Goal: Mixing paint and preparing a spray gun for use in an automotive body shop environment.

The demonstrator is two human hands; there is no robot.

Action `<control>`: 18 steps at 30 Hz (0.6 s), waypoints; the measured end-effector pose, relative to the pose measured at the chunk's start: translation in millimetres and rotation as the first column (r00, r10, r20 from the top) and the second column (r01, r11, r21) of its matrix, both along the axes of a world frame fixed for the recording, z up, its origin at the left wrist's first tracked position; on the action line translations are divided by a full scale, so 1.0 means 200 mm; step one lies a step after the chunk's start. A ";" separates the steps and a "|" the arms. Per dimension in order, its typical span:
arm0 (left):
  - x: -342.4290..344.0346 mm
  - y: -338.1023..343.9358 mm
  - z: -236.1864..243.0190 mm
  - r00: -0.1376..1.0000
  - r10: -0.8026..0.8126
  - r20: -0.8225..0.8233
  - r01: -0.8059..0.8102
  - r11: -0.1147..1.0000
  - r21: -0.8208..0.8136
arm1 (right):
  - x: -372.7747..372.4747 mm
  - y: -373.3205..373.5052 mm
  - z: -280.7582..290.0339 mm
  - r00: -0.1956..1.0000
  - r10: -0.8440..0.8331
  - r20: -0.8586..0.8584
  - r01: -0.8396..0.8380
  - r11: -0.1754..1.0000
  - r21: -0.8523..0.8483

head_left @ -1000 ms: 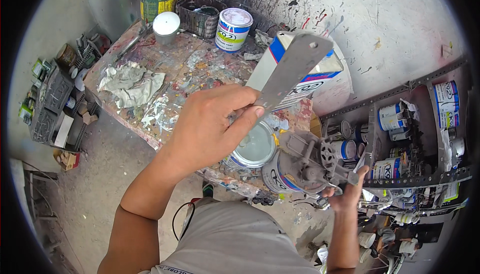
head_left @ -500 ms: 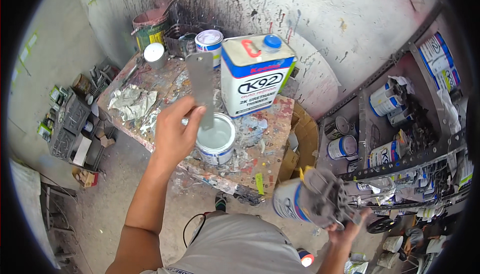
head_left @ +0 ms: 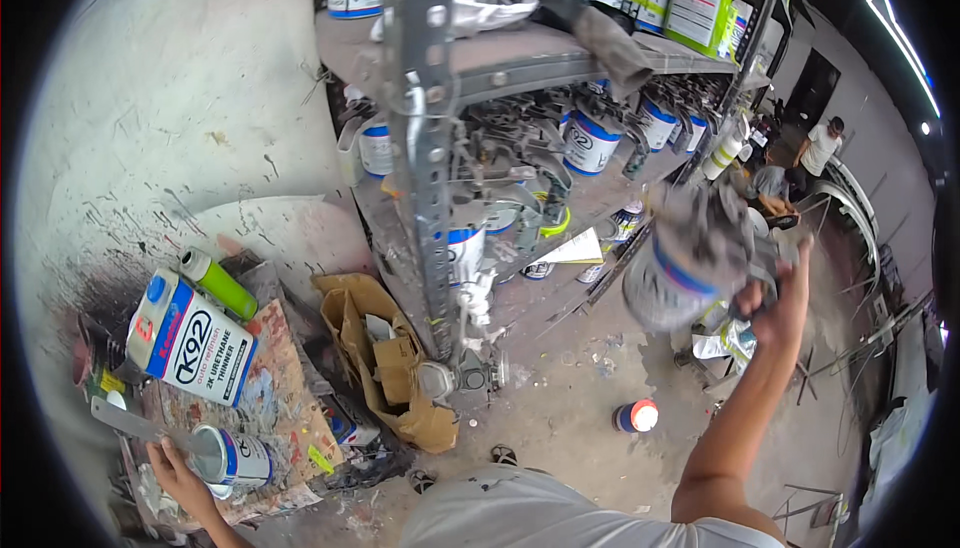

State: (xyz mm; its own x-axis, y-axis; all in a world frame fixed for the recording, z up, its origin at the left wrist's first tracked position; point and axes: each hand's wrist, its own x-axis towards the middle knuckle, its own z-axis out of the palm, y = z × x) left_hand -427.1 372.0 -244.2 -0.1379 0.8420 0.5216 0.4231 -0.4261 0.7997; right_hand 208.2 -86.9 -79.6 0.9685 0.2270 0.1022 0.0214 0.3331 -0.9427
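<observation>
At the lower left, my left hand (head_left: 178,476) is closed on a flat grey metal stirring strip (head_left: 128,418). The strip tilts over the mouth of an open paint can (head_left: 243,458) on the paint-stained table (head_left: 290,378). Raised at the right, my right hand (head_left: 780,300) grips a white paint can (head_left: 660,288) by the handle of its dark, paint-crusted pouring lid (head_left: 715,223). That can is smeared by motion and hangs in the air before the shelves. Behind the open can stands a large rectangular thinner tin (head_left: 190,343) with a blue cap.
A metal shelf rack (head_left: 430,178) holds several paint cans (head_left: 590,143) with pouring lids. A torn cardboard box (head_left: 385,368) sits between table and rack. A green bottle (head_left: 222,283) lies behind the tin. On the floor stands a small can (head_left: 636,416); two people (head_left: 820,148) are far right.
The view has swung right toward the shelf rack. My right hand has lifted the lidded can up beside the shelves. My left hand stays by the open can with the strip.
</observation>
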 end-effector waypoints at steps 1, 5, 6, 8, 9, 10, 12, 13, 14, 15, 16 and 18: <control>0.01 0.02 0.00 0.997 -0.053 0.054 0.054 0.999 -0.008 | 0.13 0.01 -0.01 0.991 0.084 0.104 -0.084 0.996 -0.009; 0.00 0.00 0.04 0.896 0.349 -0.273 -0.344 0.936 0.069 | 0.86 0.04 -0.17 0.985 0.074 0.156 -0.070 0.997 -0.033; -0.01 -0.03 0.04 0.793 0.435 -0.427 -0.451 0.890 0.070 | 1.09 0.05 -0.23 0.988 0.036 0.148 -0.029 0.998 -0.050; 0.01 -0.08 0.01 0.945 0.213 -0.249 -0.245 0.964 -0.105 | 1.54 0.10 -0.39 0.992 -0.122 0.038 0.124 0.992 -0.040; 0.03 -0.07 0.02 0.926 0.240 -0.292 -0.269 0.961 -0.062 | 1.77 0.15 -0.44 0.975 -0.183 0.122 0.208 0.949 -0.236; 0.07 -0.07 0.02 0.923 0.276 -0.266 -0.286 0.958 0.004 | 1.97 0.25 -0.53 0.973 -0.205 0.108 0.220 0.964 -0.148; 0.16 -0.11 0.06 0.888 0.336 -0.314 -0.299 0.941 0.160 | 2.32 0.39 -0.63 0.994 -0.107 -0.004 0.107 0.992 -0.065; 0.19 -0.11 0.13 0.941 0.246 -0.234 -0.207 0.962 0.179 | 2.44 0.47 -0.66 0.998 0.057 -0.006 -0.058 0.997 -0.056; 0.21 -0.15 0.18 0.934 0.283 -0.219 -0.247 0.953 0.174 | 2.51 0.59 -0.73 0.990 0.035 -0.134 -0.033 0.999 0.018; 0.24 -0.22 0.22 0.930 0.321 -0.182 -0.308 0.947 0.092 | 2.53 0.63 -0.76 0.993 0.044 -0.110 -0.045 0.999 -0.012; 0.26 -0.26 0.25 0.943 0.296 -0.152 -0.294 0.955 0.041 | 2.50 0.66 -0.75 0.992 -0.047 -0.118 0.047 0.999 -0.001; 0.31 -0.34 0.28 0.950 0.271 -0.154 -0.269 0.963 0.033 | 2.29 0.67 -0.67 0.987 -0.159 0.015 0.159 0.987 -0.037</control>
State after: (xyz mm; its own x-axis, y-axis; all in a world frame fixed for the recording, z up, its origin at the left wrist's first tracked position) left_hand -364.8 303.1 -189.0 -0.2755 0.7786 0.5638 0.6424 -0.2872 0.7105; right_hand 665.8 47.8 -213.6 0.9914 0.0742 0.1078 0.0822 0.2884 -0.9540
